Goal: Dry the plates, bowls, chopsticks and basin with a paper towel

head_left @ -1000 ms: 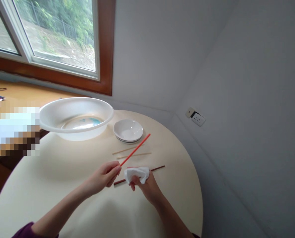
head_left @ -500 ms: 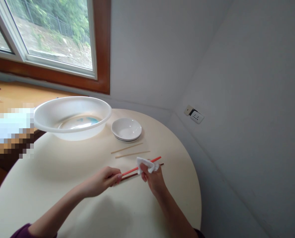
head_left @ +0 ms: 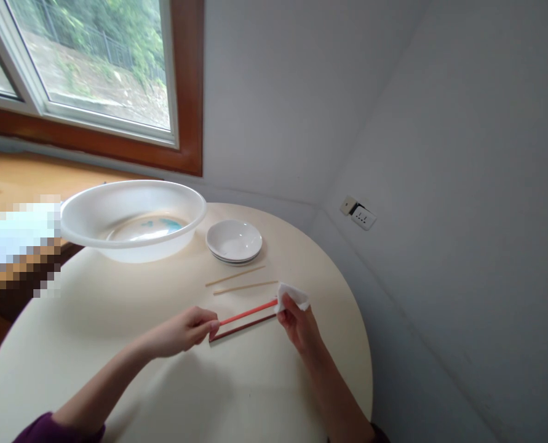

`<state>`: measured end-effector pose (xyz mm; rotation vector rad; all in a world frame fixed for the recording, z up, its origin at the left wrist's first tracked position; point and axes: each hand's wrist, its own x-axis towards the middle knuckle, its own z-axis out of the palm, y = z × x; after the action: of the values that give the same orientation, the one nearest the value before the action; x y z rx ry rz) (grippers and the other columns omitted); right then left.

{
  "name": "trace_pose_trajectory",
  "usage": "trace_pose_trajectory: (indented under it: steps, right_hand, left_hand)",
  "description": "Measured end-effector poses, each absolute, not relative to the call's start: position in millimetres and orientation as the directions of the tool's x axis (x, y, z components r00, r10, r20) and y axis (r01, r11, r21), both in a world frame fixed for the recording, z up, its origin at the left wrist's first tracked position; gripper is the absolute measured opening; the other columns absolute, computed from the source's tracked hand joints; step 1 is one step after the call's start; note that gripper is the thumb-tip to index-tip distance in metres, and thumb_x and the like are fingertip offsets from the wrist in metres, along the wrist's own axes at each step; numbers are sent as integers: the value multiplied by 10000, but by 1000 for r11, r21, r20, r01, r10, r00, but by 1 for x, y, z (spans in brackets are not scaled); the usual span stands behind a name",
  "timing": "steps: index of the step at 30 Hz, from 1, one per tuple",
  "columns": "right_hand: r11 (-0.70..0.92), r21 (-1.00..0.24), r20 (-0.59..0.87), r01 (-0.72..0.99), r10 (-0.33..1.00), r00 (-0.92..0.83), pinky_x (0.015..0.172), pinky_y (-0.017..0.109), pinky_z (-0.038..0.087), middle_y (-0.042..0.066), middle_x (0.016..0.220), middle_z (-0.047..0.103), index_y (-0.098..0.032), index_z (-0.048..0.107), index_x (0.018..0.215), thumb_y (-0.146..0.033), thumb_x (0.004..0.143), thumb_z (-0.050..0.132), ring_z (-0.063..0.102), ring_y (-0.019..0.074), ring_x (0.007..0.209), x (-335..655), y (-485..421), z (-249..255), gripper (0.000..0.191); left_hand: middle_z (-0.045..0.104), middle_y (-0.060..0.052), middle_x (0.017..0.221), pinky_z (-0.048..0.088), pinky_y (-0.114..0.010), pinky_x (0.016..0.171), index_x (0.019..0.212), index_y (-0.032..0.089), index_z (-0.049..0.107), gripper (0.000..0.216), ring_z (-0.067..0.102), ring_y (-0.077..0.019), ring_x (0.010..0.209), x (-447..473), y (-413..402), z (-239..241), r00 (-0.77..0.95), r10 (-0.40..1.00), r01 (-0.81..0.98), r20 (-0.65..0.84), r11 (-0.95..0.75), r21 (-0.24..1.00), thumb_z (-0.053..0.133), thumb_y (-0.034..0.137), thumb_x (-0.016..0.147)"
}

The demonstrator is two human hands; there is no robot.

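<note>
**Orange chopstick (head_left: pixel 248 312) spans both hands, white tissue (head_left: pixel 296 295) over its right end**

Working left to right: our left hand (head_left: pixel 191 332) has the chopstick's left end pinched, thumb along the near side, fingers curled in with no gap showing. The chopstick is straight, slim, evenly bright orange, tilted slightly up to the right, above the cream round table (head_left: pixel 237 394). We can't tell how far it clears the surface. A dark brown chopstick (head_left: pixel 243 327) lies on the table just on the near side, roughly parallel; its left end sits right by our left fingers, contact unclear. Two pale wooden chopsticks, an upper one (head_left: pixel 235 275) and a lower one (head_left: pixel 246 287), lie beyond, apart from each other. At right, the tissue is crumpled and bunched in our right hand (head_left: pixel 304 329), thumb pressed on it, fingers folded behind. It covers the orange end, so we can't see the tip or how tight the squeeze is.

Containers, left to right: a wide translucent white plastic basin (head_left: pixel 135 251) on the table's far left, blue patch visible at its floor; we can't tell if that's contents or something seen through. Just right of it, small white bowls (head_left: pixel 234 239) stacked together, the top one's glossy inside facing up.
</note>
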<state>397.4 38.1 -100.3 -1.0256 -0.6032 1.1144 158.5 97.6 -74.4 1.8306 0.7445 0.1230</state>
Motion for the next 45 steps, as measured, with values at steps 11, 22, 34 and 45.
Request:
trace_pose_trajectory:
  steps: [11, 22, 34, 45]
  right_hand:
    - [241, -970, 212, -36, 907, 363, 332, 187, 287, -36, 390, 469, -151, 537, 524, -427, 696, 657, 389, 62, 348, 394, 32, -96, 346]
    - [-163, -894, -224, -418, 969, 102, 263, 148, 160, -54, 393, 483, -149, 519, 563, -517, 459, 790, 280, 4, 268, 406, 28, -100, 469]
    - [-133, -829, -174, -544, 984, 25, 287, 122, 160, -98, 430, 448, -148, 581, 707, -453, 515, 802, 257, -17, 299, 385, 24, -93, 423]
    - [-235, -971, -196, -41, 885, -422, 297, 147, 263, -54, 411, 488, -116, 574, 644, -447, 636, 724, 403, 39, 317, 354, 13, -90, 364]
  left_hand:
    - [338, 81, 387, 227, -205, 426, 686, 159, 521, 429, 265, -69, 390, 150, 109, -88, 828, 450, 391, -334, -36, 920, 394, 541, 836]
    - [331, 68, 449, 243, -213, 452, 686, 153, 570, 416, 301, -78, 435, 143, 112, -72, 851, 416, 423, -321, -177, 889, 437, 523, 819]
    - [379, 8, 629, 316, -238, 510, 569, 140, 516, 386, 341, -91, 559, 144, 110, -83, 774, 622, -329, 117, 237, 914, 662, 477, 686]
    - [491, 21, 504, 324, -225, 513, 633, 137, 567, 291, 421, -81, 497, 151, 103, -83, 752, 656, -175, 58, 114, 978, 668, 396, 717]
